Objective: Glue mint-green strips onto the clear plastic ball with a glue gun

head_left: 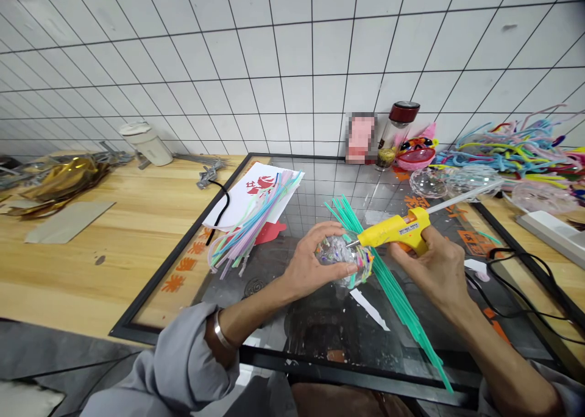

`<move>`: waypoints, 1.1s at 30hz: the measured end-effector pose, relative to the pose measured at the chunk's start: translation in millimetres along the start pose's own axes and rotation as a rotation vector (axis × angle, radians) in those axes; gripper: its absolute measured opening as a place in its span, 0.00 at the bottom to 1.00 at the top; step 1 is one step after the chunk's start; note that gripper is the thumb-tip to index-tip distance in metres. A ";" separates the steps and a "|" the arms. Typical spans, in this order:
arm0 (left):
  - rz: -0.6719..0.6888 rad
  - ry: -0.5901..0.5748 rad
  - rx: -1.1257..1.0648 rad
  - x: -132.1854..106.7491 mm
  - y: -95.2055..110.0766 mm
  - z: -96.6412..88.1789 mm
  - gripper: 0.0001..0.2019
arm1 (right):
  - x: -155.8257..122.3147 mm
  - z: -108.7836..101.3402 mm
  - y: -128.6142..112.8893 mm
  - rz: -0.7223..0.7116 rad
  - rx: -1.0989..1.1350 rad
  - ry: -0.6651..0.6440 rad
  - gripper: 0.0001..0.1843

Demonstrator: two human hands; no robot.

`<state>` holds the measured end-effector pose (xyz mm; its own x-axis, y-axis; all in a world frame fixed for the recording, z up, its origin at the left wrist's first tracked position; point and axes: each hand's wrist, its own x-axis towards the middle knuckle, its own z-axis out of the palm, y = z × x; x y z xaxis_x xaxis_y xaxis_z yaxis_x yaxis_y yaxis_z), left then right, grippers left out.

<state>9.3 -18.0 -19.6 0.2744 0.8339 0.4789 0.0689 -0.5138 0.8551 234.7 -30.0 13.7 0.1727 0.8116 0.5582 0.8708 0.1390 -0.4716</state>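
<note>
My left hand [315, 261] is wrapped round a small clear plastic ball [340, 255] with coloured bits stuck on it, holding it just above the glass work surface [320, 319]. My right hand [432, 261] grips a yellow hot glue gun [397, 229], whose metal nozzle touches the ball's top right side. A white glue stick [461, 196] juts from the back of the gun. A bundle of green plastic strips [393, 283] lies on the glass under both hands.
Pastel plastic strips [251, 222] lie on a white and red paper at the left of the glass. Clear ball halves [429, 182], a jar [395, 133], a pink bowl [414, 155] and a heap of pipe cleaners [512, 149] sit at the back right. A black cable [521, 289] runs along the right.
</note>
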 end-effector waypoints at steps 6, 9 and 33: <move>-0.010 0.003 0.003 -0.2 1.0 0.7 0.22 | 0.0 -0.7 1.2 0.009 0.039 -0.019 0.15; -0.002 0.003 0.008 -0.3 1.4 0.8 0.22 | 0.5 -1.6 0.5 0.000 0.037 -0.016 0.15; 0.056 0.010 0.077 -3.1 -2.6 0.2 0.19 | 16.4 -2.1 17.9 0.286 -0.013 -0.146 0.24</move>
<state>8.5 -19.4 -23.3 0.2706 0.8049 0.5281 0.1269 -0.5736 0.8093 254.1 -15.3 15.9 0.3440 0.8896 0.3003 0.8026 -0.1127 -0.5858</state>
